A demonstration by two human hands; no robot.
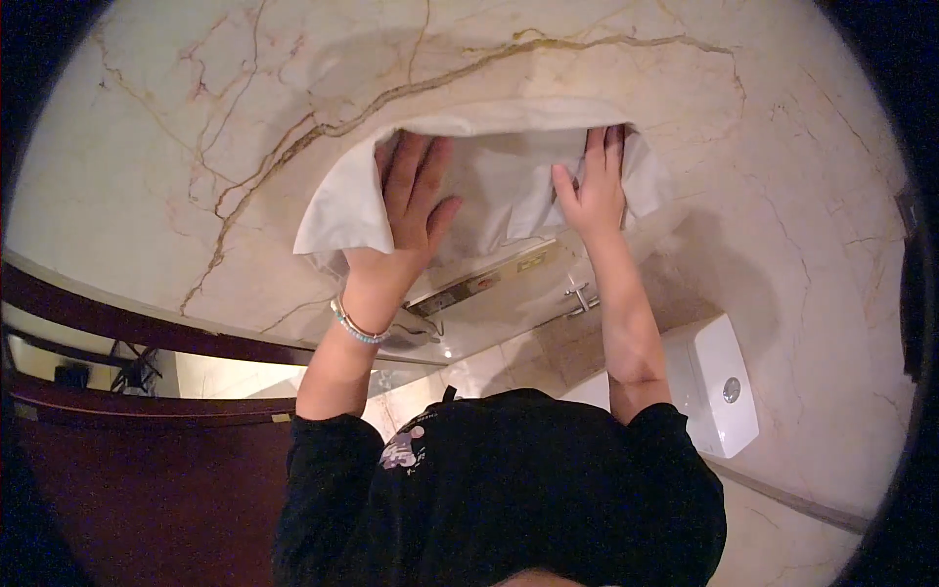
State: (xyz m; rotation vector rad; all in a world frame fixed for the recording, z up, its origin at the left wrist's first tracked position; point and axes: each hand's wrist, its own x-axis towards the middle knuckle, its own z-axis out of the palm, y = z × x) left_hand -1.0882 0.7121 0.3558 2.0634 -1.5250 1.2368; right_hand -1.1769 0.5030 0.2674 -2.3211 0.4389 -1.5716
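Note:
A white cloth [342, 210] lies against the veined marble surface [284, 88], its upper edge folded over. My left hand [416, 196] is laid flat on its left part, fingers stretched upward with the thumb apart. A beaded bracelet [360, 331] circles that wrist. On the cloth's right part rests my right hand [595, 191], also flat, its thumb pointing away from the straight fingers. The fingertips of both hands reach under the folded upper edge, which hides them. Creases run through the cloth between the two hands.
Below the cloth is a long metal strip [479, 286]. A small metal tap-like fitting [582, 298] sits to its right. At the lower right stands a white toilet tank [724, 391] with a round button. Dark wooden framing [127, 313] runs along the left.

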